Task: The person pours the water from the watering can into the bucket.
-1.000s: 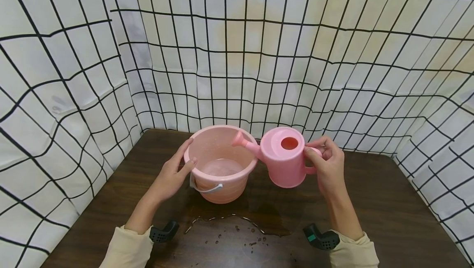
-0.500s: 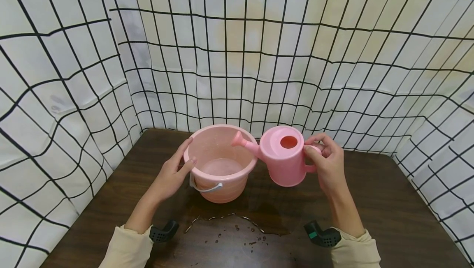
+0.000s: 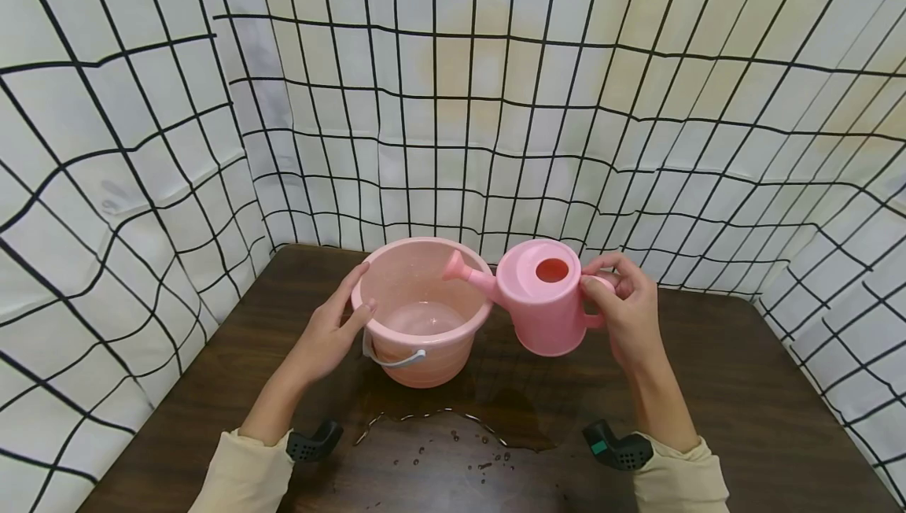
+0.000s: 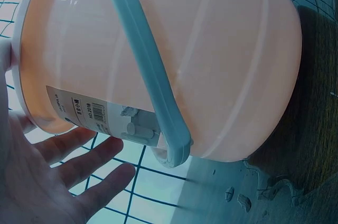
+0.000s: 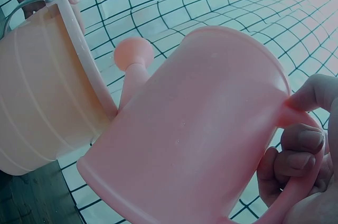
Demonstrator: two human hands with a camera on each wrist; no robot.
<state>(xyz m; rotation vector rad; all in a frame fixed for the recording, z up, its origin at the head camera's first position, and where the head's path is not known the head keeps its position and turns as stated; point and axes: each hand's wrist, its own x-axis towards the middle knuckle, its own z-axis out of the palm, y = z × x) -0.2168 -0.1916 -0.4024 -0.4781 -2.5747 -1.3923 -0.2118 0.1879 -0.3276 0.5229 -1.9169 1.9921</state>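
My left hand [image 3: 333,332] rests at the left rim of a pale pink bucket [image 3: 425,359], thumb and a fingertip touching the rim. In the left wrist view its other fingers [image 4: 97,163] spread out fairly straight beside the bucket wall. A pink toy watering can [image 3: 545,312] hangs from my right hand [image 3: 630,312], whose fingers curl through and around its handle [image 5: 303,187]. It is held nearly upright, above the table. Its spout head [image 3: 456,265] reaches over the bucket's right rim. Shallow water [image 3: 425,319] lies inside the bucket.
Spilled water [image 3: 453,430] and drops wet the dark wooden table [image 3: 736,387] in front of the bucket. A grey-blue bucket handle [image 3: 396,361] hangs down the near side. White cloth with black grid lines [image 3: 467,104] walls the table at the back and sides.
The watering can has risen very slightly in my right hand. A bright glint now shows on the water in the bucket. My left hand and the bucket stay put.
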